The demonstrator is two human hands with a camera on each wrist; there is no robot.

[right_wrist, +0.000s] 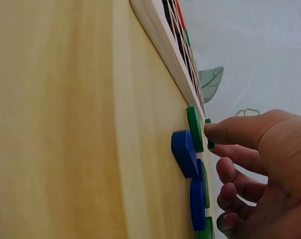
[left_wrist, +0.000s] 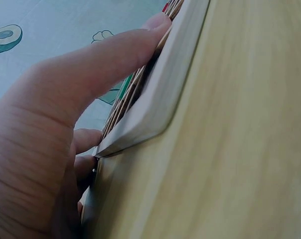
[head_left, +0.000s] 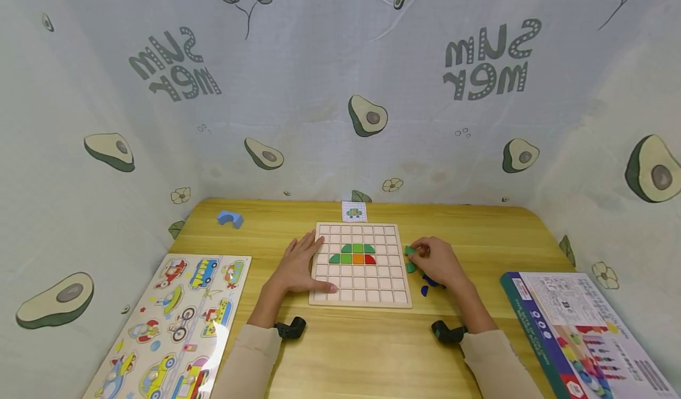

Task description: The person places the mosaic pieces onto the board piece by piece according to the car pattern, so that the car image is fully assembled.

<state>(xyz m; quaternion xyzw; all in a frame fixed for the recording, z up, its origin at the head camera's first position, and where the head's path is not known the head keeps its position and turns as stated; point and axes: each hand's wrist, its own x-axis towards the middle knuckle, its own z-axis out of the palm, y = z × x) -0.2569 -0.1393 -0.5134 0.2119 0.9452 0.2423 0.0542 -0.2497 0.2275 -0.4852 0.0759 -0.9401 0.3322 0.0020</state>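
A square wooden grid board (head_left: 357, 298) lies in the middle of the table. Green, orange and red pieces (head_left: 353, 258) fill several of its cells in two rows. My left hand (head_left: 299, 267) rests spread along the board's left side, thumb on its near-left corner; in the left wrist view the thumb (left_wrist: 105, 62) lies over the board's rim (left_wrist: 155, 109). Right of the board, my right hand (head_left: 437, 261) pinches a small green piece (right_wrist: 210, 141) between thumb and index finger. Another green piece (right_wrist: 194, 128) and blue pieces (right_wrist: 183, 152) lie beside these fingers.
A small pattern card (head_left: 353, 211) is behind the board. At the back left sits a blue arch block (head_left: 230, 219). A vehicle puzzle board (head_left: 181, 322) lies on the left, a printed box (head_left: 580, 328) on the right. Patterned cloth hangs around the table.
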